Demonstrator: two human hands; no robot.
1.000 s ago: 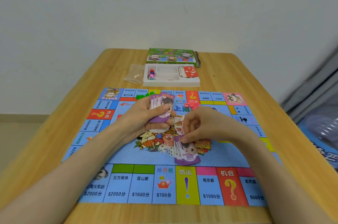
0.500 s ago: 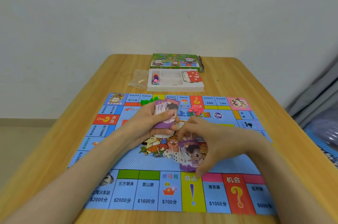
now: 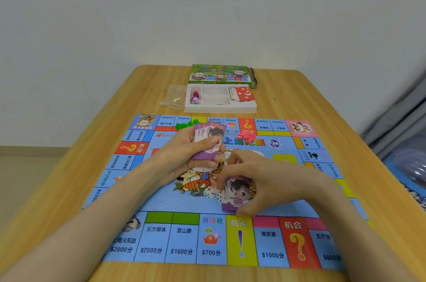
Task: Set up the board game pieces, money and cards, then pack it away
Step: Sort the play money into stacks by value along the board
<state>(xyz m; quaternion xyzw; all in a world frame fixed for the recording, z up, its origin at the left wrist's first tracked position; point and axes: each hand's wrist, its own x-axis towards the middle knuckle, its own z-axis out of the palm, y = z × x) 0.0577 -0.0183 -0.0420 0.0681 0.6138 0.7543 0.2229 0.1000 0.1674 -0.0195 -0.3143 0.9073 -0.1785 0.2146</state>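
A colourful game board point(image 3: 212, 238) lies flat on the wooden table point(image 3: 299, 102). My left hand point(image 3: 184, 155) holds a fanned stack of purple play money point(image 3: 207, 136) above the board's middle. My right hand point(image 3: 260, 180) rests on the board, its fingers closed around a small pile of purple 500 notes point(image 3: 237, 194). Green pieces point(image 3: 184, 125) and red pieces point(image 3: 249, 136) lie on the far part of the board. At the table's far end a white plastic tray point(image 3: 220, 108) holds coloured pawns and dice point(image 3: 195, 98) and red question-mark cards point(image 3: 244, 93).
The green game box point(image 3: 219, 74) stands behind the tray, near the wall. A clear plastic bag point(image 3: 174, 96) lies left of the tray. Blue packaged items point(image 3: 410, 166) sit beyond the table's right edge. Bare wood borders the board on both sides.
My right hand has moved down from beside the left hand's stack and laid a purple note on the pile on the board. The left hand holds its stack steady.
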